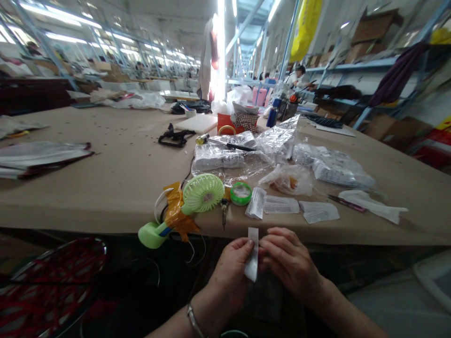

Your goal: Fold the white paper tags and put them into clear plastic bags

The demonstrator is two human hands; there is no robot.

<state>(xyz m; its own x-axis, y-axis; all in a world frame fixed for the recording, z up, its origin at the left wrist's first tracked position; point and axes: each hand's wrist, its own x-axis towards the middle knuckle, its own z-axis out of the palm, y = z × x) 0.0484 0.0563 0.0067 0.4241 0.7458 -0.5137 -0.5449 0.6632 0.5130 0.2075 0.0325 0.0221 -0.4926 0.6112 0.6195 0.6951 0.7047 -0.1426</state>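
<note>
My left hand (230,267) is closed, its thumb pressing a narrow white strip (252,263) that stands roughly upright just off the table's front edge. My right hand (291,258) is beside it, fingers curled and fingertips drawn together near the strip's right side. What those fingertips pinch, if anything, is hidden. Beyond the hands, along the table edge, lie a folded white printed paper (255,203), a flat printed label sheet (281,204) and another printed sheet (320,212). A green roll of tape (240,193) and a pointed tool (224,213) are to their left.
A green handheld fan (203,193), bound with brown tape, leans over the table edge. Clear plastic packages (225,157), a black-handled tool (230,144) and a pen (347,203) lie on the brown table (123,188). A red-woven round basket (52,286) is below left.
</note>
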